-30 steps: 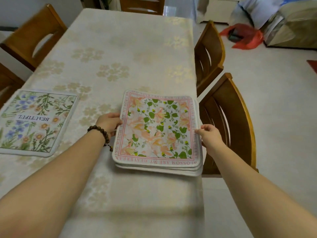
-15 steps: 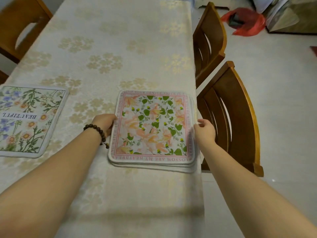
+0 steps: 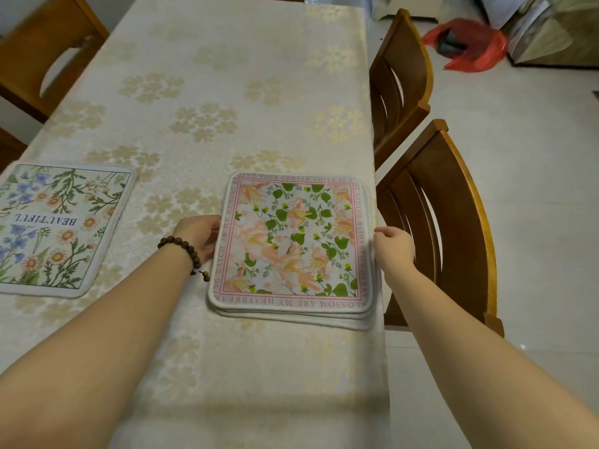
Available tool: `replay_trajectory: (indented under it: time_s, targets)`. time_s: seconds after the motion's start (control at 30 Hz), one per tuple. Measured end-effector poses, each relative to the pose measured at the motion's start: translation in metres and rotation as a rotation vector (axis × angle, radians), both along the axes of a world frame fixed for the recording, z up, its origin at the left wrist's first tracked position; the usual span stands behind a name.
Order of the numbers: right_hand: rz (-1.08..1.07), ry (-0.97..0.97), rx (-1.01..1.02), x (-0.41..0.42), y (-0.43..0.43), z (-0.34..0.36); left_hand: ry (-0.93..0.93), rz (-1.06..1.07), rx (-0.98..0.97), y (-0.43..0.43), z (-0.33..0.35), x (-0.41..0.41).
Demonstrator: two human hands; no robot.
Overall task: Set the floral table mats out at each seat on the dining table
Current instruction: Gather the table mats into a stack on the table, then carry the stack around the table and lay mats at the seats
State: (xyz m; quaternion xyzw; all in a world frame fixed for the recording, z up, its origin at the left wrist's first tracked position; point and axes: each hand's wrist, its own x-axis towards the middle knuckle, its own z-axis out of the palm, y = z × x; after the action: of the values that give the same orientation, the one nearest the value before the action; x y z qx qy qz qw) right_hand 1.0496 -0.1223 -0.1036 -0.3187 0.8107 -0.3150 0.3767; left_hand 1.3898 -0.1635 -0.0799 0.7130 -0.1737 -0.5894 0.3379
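One mat already lies at a seat on the table's left side, while the person's left hand and right hand pinch opposite edges of the remaining stack near the right chairs, not yet dealt out.

Bright, even daylight, pretty soft. Faint shadow band across the tablecloth near the bottom. Wide-angle bends the chairs; red bag top right is smeary.
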Motion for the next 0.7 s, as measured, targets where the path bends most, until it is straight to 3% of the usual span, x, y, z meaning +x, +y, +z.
replay_trajectory:
  time_s: [0.2,0.4,0.7]
  targets:
    - [0.095,-0.186,0.061,0.010,-0.002,0.014,-0.064,-0.163,-0.007,0.003,0.014,-0.005]
    - [0.052,-0.348,0.002,-0.003,0.000,0.057,0.002,-0.218,-0.090,0.002,0.050,-0.003]
    - [-0.036,-0.337,-0.152,-0.047,0.038,0.143,0.075,-0.269,-0.190,0.000,0.104,-0.038]
